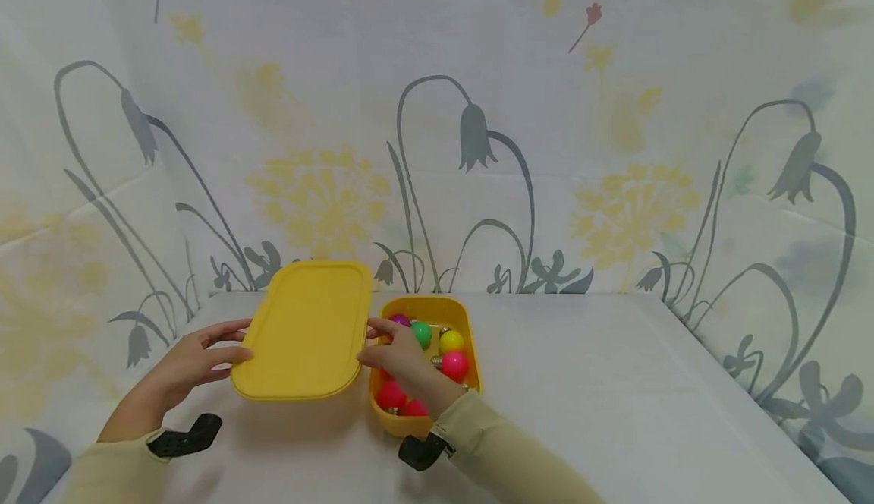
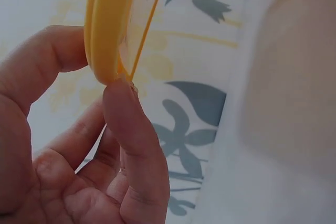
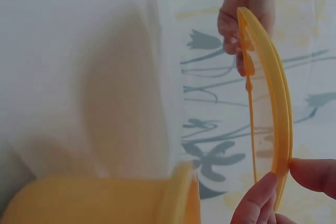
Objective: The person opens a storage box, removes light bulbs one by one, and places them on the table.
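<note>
Both hands hold a yellow lid (image 1: 305,329) up off the table, tilted, one hand at each long side. My left hand (image 1: 198,360) pinches its left edge between thumb and fingers; the left wrist view shows the lid's rim (image 2: 107,30) in that grip. At the opposite edge my right hand (image 1: 403,356) pinches the lid (image 3: 281,108) in the same way. Just right of the lid stands a yellow container (image 1: 437,305), holding several coloured bulbs, among them a pink one (image 1: 454,365), a green one (image 1: 421,334) and a yellow one (image 1: 451,341). My right hand and forearm cover part of it.
A white table (image 1: 580,382) lies under everything. Behind it hangs a flower-patterned cloth (image 1: 546,185), which also runs along the left and right sides. A dark wrist device (image 1: 184,436) sits on the left wrist, another (image 1: 423,451) on the right.
</note>
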A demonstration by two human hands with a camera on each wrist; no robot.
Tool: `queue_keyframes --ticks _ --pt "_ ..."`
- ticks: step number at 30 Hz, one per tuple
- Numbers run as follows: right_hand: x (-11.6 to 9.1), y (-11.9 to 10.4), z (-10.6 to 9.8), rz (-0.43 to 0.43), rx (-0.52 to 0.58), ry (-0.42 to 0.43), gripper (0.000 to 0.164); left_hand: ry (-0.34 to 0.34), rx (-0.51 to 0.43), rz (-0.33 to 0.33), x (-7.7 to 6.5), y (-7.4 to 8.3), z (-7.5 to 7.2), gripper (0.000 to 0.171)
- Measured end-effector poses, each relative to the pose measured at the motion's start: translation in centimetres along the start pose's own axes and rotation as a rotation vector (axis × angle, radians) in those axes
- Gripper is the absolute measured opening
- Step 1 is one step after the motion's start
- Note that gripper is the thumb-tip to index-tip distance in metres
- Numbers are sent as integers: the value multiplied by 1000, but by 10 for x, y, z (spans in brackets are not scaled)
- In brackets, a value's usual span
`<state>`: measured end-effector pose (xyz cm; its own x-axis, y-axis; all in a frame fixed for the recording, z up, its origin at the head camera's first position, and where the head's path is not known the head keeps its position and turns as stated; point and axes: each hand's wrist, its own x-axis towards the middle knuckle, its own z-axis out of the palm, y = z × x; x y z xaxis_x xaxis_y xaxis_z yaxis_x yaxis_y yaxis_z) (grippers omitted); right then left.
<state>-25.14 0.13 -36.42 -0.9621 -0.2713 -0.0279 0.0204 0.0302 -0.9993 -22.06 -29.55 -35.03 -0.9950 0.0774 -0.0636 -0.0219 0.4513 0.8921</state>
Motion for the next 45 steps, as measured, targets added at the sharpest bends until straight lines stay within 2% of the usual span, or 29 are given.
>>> queue_keyframes --ticks 4,11,19,22,25,29,35,38,41,45 --pt "2 4 15 10 -17 14 54 -1 13 -11 -3 -9 -10 74" --pt "-1 6 42 10 47 32 53 13 42 -55 -9 -24 -26 76" --pt "1 18 63 0 -63 35 55 12 80 -104 -11 -37 -36 73" --pt "-1 24 67 -23 -107 37 52 0 76 -126 -10 -44 -35 73" --pt "-3 30 70 -39 -104 33 50 -7 59 -155 -9 -52 -33 73" --pt "-3 40 75 -3 -112 51 50 -18 55 -189 -6 -62 -28 75" --pt "0 52 78 27 -114 87 49 -28 85 -197 -1 -72 -22 73" --pt "1 57 78 58 -127 85 44 -30 89 -202 2 -75 -19 71" --pt "1 61 77 66 -151 71 31 -40 96 -208 3 -76 -16 68" --pt "0 63 77 66 -193 61 19 -34 112 -264 4 -79 -12 66"
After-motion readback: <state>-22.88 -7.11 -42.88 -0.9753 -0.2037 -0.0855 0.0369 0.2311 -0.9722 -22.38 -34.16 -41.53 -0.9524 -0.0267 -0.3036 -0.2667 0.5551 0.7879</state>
